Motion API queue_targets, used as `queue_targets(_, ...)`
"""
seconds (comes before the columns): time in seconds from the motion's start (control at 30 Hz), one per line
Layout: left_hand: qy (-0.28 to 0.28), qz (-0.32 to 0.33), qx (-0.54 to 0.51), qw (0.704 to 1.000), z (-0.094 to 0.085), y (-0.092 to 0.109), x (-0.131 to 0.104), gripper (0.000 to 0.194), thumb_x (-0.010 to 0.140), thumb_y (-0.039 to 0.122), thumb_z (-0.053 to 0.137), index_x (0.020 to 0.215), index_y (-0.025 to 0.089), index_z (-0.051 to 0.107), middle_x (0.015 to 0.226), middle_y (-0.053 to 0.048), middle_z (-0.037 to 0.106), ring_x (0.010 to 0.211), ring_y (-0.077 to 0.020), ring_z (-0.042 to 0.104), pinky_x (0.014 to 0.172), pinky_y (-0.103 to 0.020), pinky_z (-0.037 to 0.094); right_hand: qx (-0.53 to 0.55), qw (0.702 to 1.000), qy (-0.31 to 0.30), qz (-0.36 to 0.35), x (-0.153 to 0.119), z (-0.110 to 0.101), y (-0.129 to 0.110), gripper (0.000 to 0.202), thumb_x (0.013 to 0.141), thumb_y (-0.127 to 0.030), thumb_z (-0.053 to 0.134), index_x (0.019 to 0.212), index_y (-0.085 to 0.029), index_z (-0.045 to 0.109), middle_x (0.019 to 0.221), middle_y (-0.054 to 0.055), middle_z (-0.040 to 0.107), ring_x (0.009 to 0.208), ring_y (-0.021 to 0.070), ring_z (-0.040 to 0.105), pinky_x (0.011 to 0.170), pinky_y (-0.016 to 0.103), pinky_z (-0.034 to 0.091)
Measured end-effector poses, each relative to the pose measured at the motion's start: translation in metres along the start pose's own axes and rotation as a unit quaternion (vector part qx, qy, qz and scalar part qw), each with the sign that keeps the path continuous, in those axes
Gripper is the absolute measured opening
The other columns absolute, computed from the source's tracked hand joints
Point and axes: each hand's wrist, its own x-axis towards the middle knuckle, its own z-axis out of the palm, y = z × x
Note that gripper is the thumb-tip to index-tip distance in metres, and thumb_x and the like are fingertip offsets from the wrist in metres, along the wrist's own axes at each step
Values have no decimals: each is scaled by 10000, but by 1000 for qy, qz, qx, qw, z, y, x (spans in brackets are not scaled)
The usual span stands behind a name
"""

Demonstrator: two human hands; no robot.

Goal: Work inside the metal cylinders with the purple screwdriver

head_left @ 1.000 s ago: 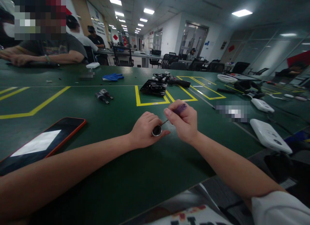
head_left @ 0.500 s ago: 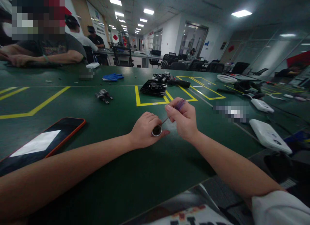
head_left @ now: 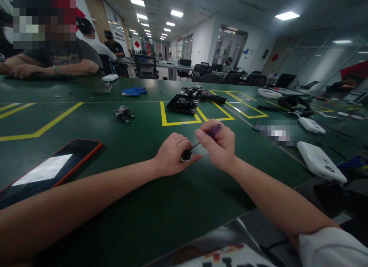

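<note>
My left hand (head_left: 171, 155) is wrapped round a short cylindrical part (head_left: 186, 155), whose round dark end with a silvery rim faces me. Most of that part is hidden by the fingers. In my right hand (head_left: 219, 146) is a screwdriver (head_left: 215, 130) with a see-through purple handle. Its thin metal shaft slants down to the left and reaches the far side of the cylindrical part. The tip is out of sight, so I cannot tell what it touches. Both hands are close together just above the green table (head_left: 138, 209).
A phone with an orange edge (head_left: 54, 167) lies on the left. Small metal parts in clear wrap (head_left: 123, 114), a blue glove (head_left: 134, 91) and a black plastic bag (head_left: 183, 104) lie beyond my hands. A white device (head_left: 320, 161) is on the right. A person (head_left: 66, 58) sits across.
My right hand has turned slightly with the screwdriver, and less of the purple handle shows. My left hand and the cylindrical part stay where they were.
</note>
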Motion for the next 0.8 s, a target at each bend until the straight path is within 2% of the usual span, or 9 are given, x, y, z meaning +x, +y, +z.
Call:
queue_targets(0.23, -11, -12, -5, 1000, 0, 0, 0, 365, 821, 490, 458, 738, 143, 534, 693, -60, 621, 654, -177, 565, 636, -325, 450, -6, 999, 9, -39, -2, -5, -1, 148, 777, -129, 552, 647, -175, 497, 578, -51, 468, 509, 61, 437, 496, 212, 364)
queue_targets(0.37, -16, -13, -10, 1000, 0, 0, 0, 349, 807, 482, 495, 744, 141, 537, 681, -51, 612, 650, -174, 561, 633, -319, 448, 9, 999, 17, -38, -3, -4, 0, 142, 793, -140, 534, 664, -178, 490, 590, -49, 469, 519, 60, 440, 503, 211, 369)
queue_targets(0.53, -2, -3, -3, 1000, -1, 1, 1, 375, 826, 487, 450, 725, 136, 538, 687, -66, 617, 642, -181, 558, 613, -324, 447, 7, 1000, -14, -26, -3, -1, 1, 153, 793, -156, 542, 650, -171, 493, 573, -49, 456, 499, 59, 431, 477, 205, 357)
queue_targets(0.8, 0, -11, -4, 1000, -2, 1, 2, 399, 831, 507, 429, 725, 137, 533, 678, -66, 610, 635, -181, 558, 606, -324, 443, -21, 999, -9, -39, -1, -3, -3, 147, 774, -132, 555, 646, -174, 495, 565, -52, 456, 498, 63, 432, 486, 212, 355)
